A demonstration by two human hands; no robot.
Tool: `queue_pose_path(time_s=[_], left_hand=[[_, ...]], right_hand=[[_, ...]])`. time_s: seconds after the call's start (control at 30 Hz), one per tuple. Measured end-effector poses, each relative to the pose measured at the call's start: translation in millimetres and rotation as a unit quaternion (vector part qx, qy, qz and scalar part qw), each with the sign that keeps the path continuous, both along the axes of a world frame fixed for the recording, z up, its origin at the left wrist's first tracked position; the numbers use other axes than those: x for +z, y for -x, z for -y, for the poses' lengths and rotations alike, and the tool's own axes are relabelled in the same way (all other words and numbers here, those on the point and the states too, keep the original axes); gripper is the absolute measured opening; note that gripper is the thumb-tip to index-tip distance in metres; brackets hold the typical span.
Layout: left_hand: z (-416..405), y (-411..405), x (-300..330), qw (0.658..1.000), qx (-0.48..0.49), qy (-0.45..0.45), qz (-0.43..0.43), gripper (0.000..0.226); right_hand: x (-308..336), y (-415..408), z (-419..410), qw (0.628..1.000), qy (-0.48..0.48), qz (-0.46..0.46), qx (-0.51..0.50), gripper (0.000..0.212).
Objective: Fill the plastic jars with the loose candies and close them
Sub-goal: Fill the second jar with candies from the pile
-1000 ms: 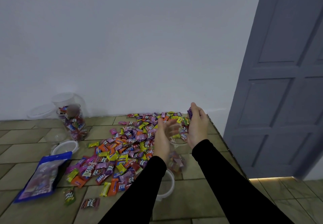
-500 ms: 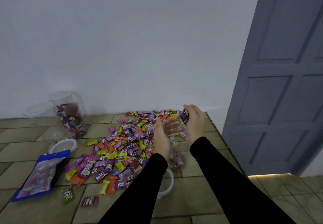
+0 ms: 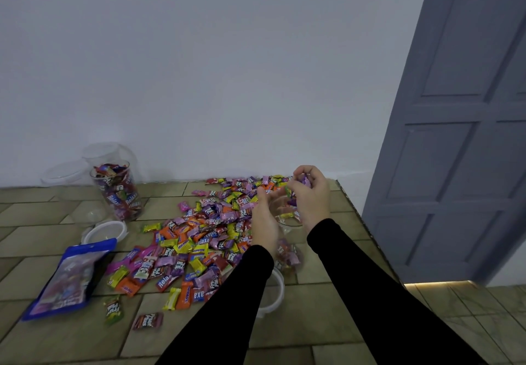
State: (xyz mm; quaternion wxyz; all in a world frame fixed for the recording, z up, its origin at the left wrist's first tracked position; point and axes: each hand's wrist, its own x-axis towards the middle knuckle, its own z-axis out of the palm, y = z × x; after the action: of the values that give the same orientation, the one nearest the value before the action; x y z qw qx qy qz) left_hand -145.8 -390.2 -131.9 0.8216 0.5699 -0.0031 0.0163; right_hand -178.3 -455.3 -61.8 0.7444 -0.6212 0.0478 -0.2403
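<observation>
A heap of wrapped candies (image 3: 199, 239) in pink, purple, orange and yellow covers the middle of the tiled table. Between my hands stands a clear plastic jar (image 3: 287, 239) with a few candies at its bottom. My left hand (image 3: 264, 219) lies against the jar's left side, fingers around it. My right hand (image 3: 311, 193) is curled over the jar's mouth and grips purple candies. At the back left stands another clear jar (image 3: 118, 193), nearly full of candies and without a lid.
Empty clear jars (image 3: 105, 152) stand against the wall behind the full one. A white lid (image 3: 105, 229) lies by a blue candy bag (image 3: 68, 277); another white lid (image 3: 277, 287) sits under my left forearm. The table's right edge (image 3: 367, 239) drops beside a grey door (image 3: 461, 137).
My right hand has turned its fingers down over the jar's mouth with the candies. My left hand has stayed at the jar's side.
</observation>
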Motion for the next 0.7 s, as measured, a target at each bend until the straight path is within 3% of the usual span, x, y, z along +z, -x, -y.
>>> queue_pose_path(time_s=[0.27,0.43,0.6,0.7], left_hand=[[-0.8,2.6,4.2,1.0,-0.02,0.009,-0.001,0.067],[-17.1,14.3,-1.0,0.996,-0.039,-0.068,0.051,0.056],[-54.3,22.1,-0.7,0.988,0.013,-0.12,0.091,0.04],[-84.7,23.0,-3.8,0.979,0.047,-0.178,0.09,0.027]], right_hand=[[-6.4,-5.0,1.6,0.999,-0.038,0.003,0.007,0.012],[-8.5,-8.3,-3.2,0.998,0.062,0.009,-0.012,0.015],[3.2,-8.0,-12.1,0.976,0.206,0.065,-0.019,0.011],[7.7,-8.9,-35.2,0.965,0.245,0.097,0.012,0.008]])
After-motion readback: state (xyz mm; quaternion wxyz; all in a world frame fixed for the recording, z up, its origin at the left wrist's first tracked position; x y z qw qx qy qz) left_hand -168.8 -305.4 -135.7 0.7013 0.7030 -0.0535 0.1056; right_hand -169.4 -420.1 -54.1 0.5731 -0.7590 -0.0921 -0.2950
